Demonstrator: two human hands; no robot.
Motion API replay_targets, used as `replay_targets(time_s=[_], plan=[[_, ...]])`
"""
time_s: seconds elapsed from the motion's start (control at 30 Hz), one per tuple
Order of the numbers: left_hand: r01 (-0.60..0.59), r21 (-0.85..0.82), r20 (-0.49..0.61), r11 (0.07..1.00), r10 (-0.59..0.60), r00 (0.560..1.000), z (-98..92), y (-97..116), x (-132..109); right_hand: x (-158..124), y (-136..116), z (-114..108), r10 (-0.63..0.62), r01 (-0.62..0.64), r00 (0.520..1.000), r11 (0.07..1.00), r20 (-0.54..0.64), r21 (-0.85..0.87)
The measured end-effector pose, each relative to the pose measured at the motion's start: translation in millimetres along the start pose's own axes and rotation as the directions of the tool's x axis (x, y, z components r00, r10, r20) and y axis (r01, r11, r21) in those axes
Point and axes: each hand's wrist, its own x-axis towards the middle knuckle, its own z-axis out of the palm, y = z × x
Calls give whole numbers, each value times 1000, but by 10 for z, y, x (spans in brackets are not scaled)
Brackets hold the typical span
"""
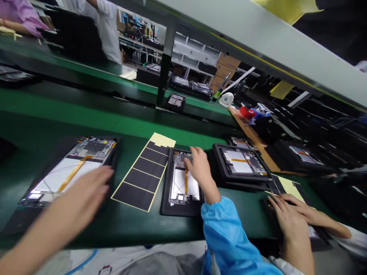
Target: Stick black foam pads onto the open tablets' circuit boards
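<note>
My left hand (83, 194), smeared by motion, is stretched out above an opened tablet (74, 168) with a white battery area and an orange ribbon cable, lying in a black tray. Whether it touches the tablet is unclear. In a blue oversleeve, my right hand (199, 166) reaches over a second opened tablet (180, 183), thumb and fingers apart near its upper right corner. That tablet sits in a black foam tray (165, 204). Between the two trays lies a pale yellow backing sheet with black rectangular stickers (140, 175).
Right of my right hand, stacked black trays hold another opened tablet (243, 162). A co-worker's hands (295, 214) rest over a device at the right. Behind the green bench (123, 126) stand a post (164, 72) and a small white fan (226, 99). A long beam crosses overhead.
</note>
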Motion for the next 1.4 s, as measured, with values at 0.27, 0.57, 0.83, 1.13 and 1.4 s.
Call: replay_targets(time_s=[0.27,0.57,0.83,1.13,1.4], plan=[[-148,317,145,937,106,984,1086,1072,-24,793,-309,500,-340,382,896,918,287,-106],[-139,247,7,959,142,990,1063,1108,96,697,-342,571,-492,531,766,847,414,25],[-104,162,45,981,98,994,1317,999,302,608,-372,780,-537,542,725,831,431,124],[-120,211,61,970,109,992,1278,1017,312,625,-363,803,-558,546,717,822,417,161],[-134,246,42,960,127,991,1263,1010,301,619,-369,811,-538,526,739,837,405,151]])
